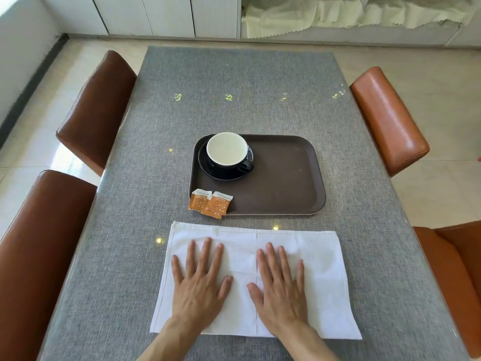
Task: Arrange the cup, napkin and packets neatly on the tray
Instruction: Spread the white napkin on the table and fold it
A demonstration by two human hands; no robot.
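Nearest me, the flat white cloth napkin (260, 277) lies spread on the grey woven desk (130, 256), just this side of the dark brown rectangular plastic tray (281, 183). My left hand (199, 285) and right hand (279, 290) press palm-down on the napkin, fingers (205, 254) spread wide, holding nothing. The black cup with a white inside (227, 150) sits on its black saucer (208, 169) in the tray's far left corner. Two orange paper packets (209, 204) overlap the tray's near left corner.

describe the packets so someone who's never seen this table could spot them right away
On the grey table sits a brown tray. At its near left corner, overhanging the rim, lie two overlapping packets. They are the only orange things there, small squares with white tops, unlike the white napkin nearer the person.
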